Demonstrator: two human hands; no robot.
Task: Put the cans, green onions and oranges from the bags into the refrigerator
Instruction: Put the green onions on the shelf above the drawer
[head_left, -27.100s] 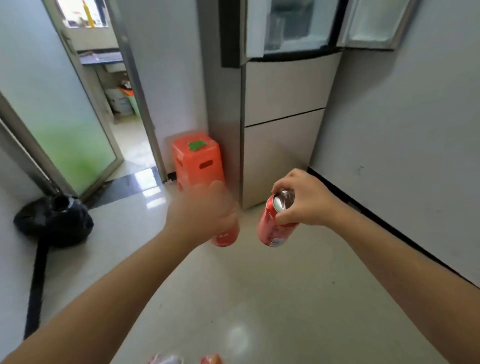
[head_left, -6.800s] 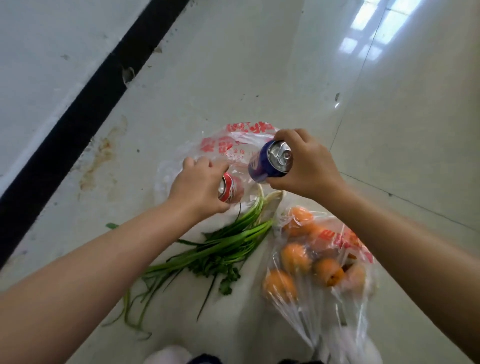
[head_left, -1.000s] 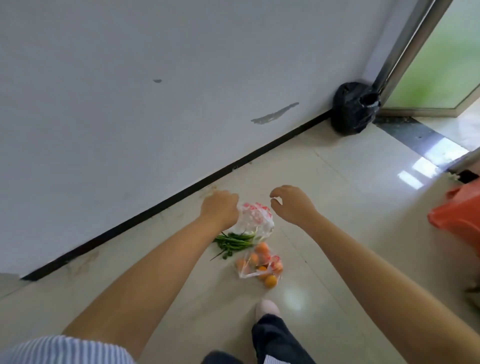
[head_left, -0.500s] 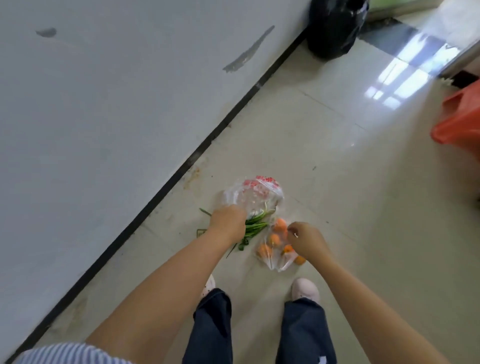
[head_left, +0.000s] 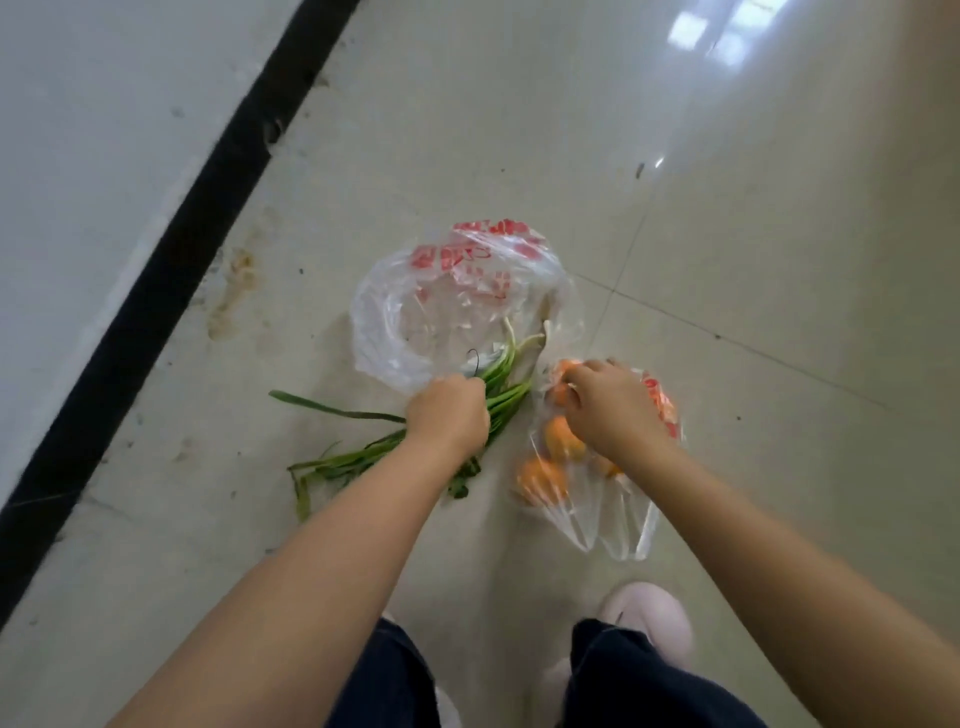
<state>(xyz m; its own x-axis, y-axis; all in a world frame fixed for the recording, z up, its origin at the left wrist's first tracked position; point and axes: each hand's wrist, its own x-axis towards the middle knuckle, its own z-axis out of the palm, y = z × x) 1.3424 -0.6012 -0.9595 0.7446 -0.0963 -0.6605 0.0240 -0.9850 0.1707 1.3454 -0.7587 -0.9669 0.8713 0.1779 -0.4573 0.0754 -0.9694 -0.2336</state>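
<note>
both arms reach down; left hand (head_left: 451, 413) fisted, fingers curled; right hand (head_left: 610, 405) knuckles up, fingers bent.

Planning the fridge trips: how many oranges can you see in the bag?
4 at least: one at the right hand's fingertips, one below it, one lowest, one peeking beside the wrist. More may be hidden.

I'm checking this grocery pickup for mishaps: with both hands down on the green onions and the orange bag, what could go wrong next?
The left hand grips the green onions mid-bunch; loose leaves trailing on the floor may drop out or snap. The right hand pinches the orange bag near its top; the thin plastic could slip, and the oranges might spill.
</note>
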